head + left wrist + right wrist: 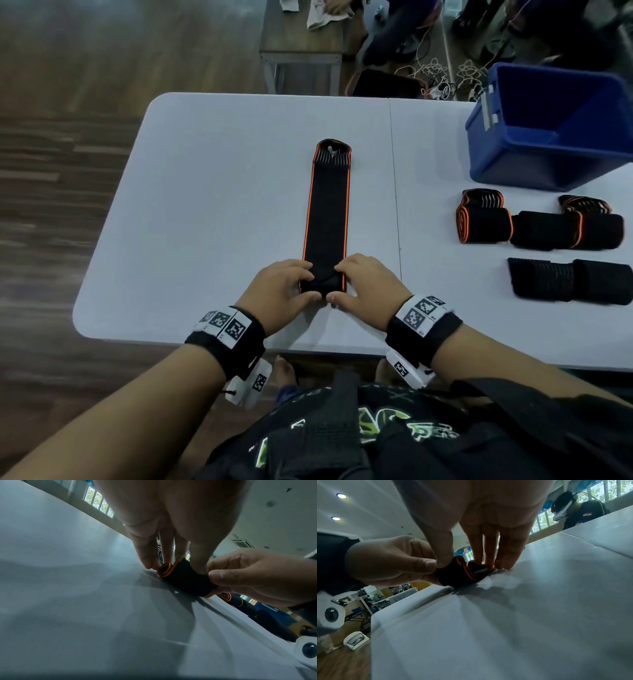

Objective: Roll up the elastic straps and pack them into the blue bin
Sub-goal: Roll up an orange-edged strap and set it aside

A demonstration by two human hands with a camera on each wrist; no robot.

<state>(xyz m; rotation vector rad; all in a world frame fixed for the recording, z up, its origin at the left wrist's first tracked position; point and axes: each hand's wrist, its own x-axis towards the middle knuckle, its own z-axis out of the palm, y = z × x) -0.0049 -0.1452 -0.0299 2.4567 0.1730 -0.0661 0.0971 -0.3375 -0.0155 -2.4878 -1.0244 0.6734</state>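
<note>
While both hands (322, 291) pinch rolled near end, strap (327, 205) lies flat: blk w/ orange edging.

One strap part-rolled, three rolled, bin open

A black, orange-edged elastic strap (326, 212) is laid flat lengthwise, its near end coiled. Three rolled straps (484, 224) (568, 228) (570, 281) are set to its right, near an upright blue bin (513, 150).

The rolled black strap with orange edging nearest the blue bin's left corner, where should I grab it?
Grip the rolled black strap with orange edging across its cylindrical body, from above; its spiral end faces left, and a loose flap lies on the far side.
</note>
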